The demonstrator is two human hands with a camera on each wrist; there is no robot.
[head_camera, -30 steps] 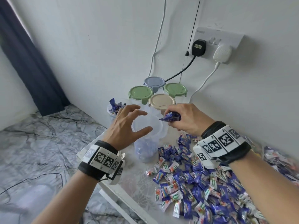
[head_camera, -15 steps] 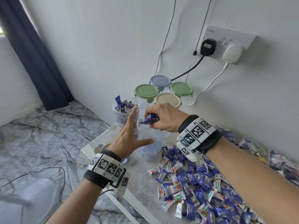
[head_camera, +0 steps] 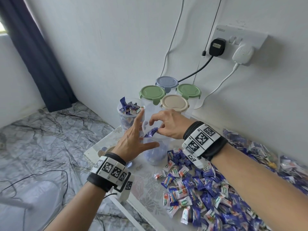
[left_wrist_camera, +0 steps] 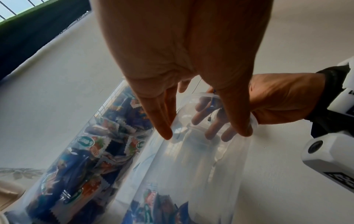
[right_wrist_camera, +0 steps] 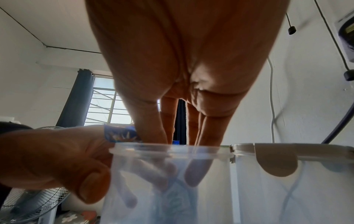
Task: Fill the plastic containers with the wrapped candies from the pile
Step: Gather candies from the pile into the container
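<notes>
A clear open container stands on the table with a few candies at its bottom. My left hand holds its wall between thumb and fingers. My right hand pinches a blue wrapped candy at the container's mouth, and its other fingers dip inside the rim. Left of it stands a second clear container, filled to the top with candies. The candy pile lies on the table to the right.
Behind stand several closed containers: two with green lids, one with a blue lid, one with a beige lid. Cables hang from a wall socket. The table edge runs at my left. A fan stands on the floor.
My right hand has brought the blue candy left and down to the container's mouth. My left hand has moved in from open air and taken hold of the container's wall.
</notes>
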